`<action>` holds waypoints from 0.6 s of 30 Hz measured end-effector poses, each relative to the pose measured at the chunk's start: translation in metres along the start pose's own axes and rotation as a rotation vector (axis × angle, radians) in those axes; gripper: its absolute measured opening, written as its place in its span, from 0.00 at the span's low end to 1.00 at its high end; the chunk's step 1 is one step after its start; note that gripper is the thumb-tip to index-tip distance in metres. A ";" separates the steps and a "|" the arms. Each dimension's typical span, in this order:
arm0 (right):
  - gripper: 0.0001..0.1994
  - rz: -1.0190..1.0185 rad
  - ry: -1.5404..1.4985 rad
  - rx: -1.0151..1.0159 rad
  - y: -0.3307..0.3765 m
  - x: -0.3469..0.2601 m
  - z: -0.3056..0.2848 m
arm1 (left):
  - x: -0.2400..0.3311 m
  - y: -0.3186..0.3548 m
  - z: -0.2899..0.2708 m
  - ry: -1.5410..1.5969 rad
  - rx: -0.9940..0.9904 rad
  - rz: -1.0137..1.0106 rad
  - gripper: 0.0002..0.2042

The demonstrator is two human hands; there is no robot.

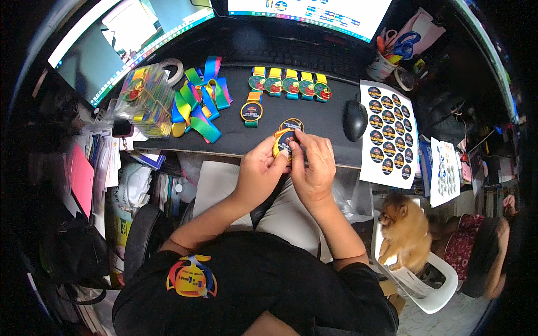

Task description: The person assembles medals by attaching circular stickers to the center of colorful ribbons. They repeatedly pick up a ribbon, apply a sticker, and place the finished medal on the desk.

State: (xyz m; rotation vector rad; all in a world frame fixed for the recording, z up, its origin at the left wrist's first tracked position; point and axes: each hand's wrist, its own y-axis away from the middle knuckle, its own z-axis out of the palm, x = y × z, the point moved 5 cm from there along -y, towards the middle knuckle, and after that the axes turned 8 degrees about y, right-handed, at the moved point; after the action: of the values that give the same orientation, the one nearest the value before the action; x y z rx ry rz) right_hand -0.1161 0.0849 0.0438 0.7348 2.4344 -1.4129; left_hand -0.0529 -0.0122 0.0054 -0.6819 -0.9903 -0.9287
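My left hand (259,168) and my right hand (315,165) meet over the front edge of the black desk mat (330,120), both gripping one round gold-rimmed medal (284,141) with a dark centre. My right thumb presses on its face. A second round dark disc (292,123) lies on the mat just behind the hands. Further back lies a single medal on a ribbon (251,111), and a row of several finished medals (289,85) with yellow ribbon tops.
A heap of rainbow ribbons (200,103) and a clear box of medals (144,99) sit at left. A black mouse (355,119) and a sheet of round dark stickers (389,131) lie at right. A small tan dog (404,229) stands on a white chair; another person (482,252) sits beside it.
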 end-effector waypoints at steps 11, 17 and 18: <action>0.20 0.004 0.081 0.042 0.006 -0.011 0.000 | 0.013 0.002 0.010 -0.128 0.032 0.210 0.13; 0.23 0.021 0.049 0.064 0.005 -0.016 -0.008 | 0.011 0.000 0.010 -0.041 0.002 0.221 0.13; 0.23 0.022 0.060 0.054 0.006 -0.016 -0.008 | 0.008 -0.001 0.008 -0.056 0.031 0.189 0.14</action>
State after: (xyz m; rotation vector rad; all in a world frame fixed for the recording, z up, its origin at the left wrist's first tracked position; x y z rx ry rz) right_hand -0.0990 0.0895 0.0509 0.8242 2.4333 -1.4746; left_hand -0.0547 -0.0092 0.0161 -0.7647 -0.9701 -0.7307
